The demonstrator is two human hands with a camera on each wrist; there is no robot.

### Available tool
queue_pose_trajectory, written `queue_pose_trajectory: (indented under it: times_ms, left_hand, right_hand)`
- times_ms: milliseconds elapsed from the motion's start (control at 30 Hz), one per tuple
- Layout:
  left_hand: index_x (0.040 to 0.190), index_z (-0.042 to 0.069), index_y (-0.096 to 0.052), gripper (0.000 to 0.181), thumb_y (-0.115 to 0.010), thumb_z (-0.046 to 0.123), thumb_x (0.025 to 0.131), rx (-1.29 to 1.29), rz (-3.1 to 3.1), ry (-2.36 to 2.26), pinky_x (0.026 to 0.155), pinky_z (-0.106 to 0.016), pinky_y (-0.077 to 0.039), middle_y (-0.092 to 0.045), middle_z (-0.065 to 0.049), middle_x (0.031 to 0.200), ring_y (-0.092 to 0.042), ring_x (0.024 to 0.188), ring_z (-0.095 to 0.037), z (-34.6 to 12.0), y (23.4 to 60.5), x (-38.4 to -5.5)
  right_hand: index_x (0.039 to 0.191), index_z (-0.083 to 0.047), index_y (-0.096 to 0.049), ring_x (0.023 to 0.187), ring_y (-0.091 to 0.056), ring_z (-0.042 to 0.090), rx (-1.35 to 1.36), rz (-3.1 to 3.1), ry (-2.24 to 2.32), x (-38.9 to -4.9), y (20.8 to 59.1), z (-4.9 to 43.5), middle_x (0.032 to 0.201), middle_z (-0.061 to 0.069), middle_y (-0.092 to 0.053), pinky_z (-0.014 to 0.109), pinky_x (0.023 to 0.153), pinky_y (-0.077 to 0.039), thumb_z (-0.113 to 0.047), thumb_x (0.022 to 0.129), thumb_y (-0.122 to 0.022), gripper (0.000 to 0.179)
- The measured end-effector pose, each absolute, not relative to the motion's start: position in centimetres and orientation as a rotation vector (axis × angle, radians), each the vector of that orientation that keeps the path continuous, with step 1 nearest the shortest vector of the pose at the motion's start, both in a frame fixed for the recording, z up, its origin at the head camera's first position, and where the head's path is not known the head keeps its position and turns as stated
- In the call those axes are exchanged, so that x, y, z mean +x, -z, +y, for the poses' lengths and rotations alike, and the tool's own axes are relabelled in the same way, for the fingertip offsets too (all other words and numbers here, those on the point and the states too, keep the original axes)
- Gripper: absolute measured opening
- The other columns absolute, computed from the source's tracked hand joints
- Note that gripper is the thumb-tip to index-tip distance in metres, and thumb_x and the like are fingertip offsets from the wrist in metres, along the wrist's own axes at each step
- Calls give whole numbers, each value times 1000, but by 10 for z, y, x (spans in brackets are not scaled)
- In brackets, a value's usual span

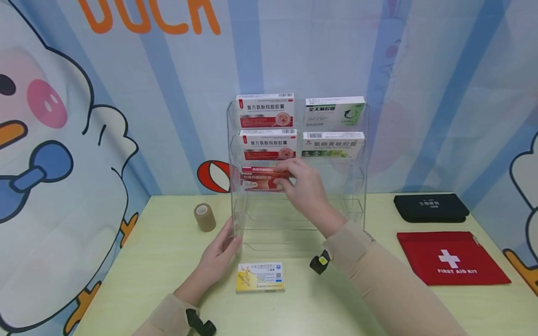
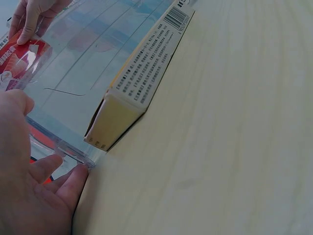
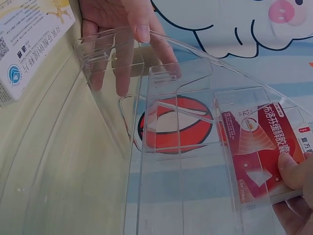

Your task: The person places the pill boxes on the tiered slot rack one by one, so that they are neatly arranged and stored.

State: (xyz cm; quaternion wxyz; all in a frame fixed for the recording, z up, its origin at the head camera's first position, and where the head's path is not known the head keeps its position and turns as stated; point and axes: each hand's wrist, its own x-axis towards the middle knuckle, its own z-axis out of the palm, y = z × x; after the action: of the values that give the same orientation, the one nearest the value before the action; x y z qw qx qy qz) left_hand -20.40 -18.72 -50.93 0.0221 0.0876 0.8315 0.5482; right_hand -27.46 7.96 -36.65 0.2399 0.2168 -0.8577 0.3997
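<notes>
A clear acrylic tiered rack (image 1: 298,228) stands on the table. My right hand (image 1: 306,189) pinches the right end of a red medicine box (image 1: 257,179), which sits in the left part of the third tier from the top. In the right wrist view the thumb lies on the front of this red box (image 3: 254,156), with fingers behind it. My left hand (image 1: 216,256) rests against the rack's lower left side, its fingers (image 3: 124,68) extended along the outside of the clear panel. In front of the rack lies a yellow-and-white medicine box (image 1: 260,277).
Upper tiers hold two red-and-white medicine boxes (image 1: 265,112) at left and two green-and-white ones (image 1: 334,113) at right. A brown tape roll (image 1: 204,218) stands left of the rack. At right lie a black case (image 1: 430,208) and a red first aid pouch (image 1: 451,259).
</notes>
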Motion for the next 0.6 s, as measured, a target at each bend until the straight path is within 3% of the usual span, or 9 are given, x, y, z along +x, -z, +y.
queue_pose_trajectory:
  times_ms: [600]
  left_hand:
    - [176,39,-25,69,-58,33,116,259,2584,-1696,131,-52,-42,-39,-7,180,-45,163,-36,-186,509,-204]
  right_hand:
    - [120,-8,-80,128,-72,29,594,-2283,-1090,-273,373,83,130,7,-79,47,115,-60,-10,93,-89,29]
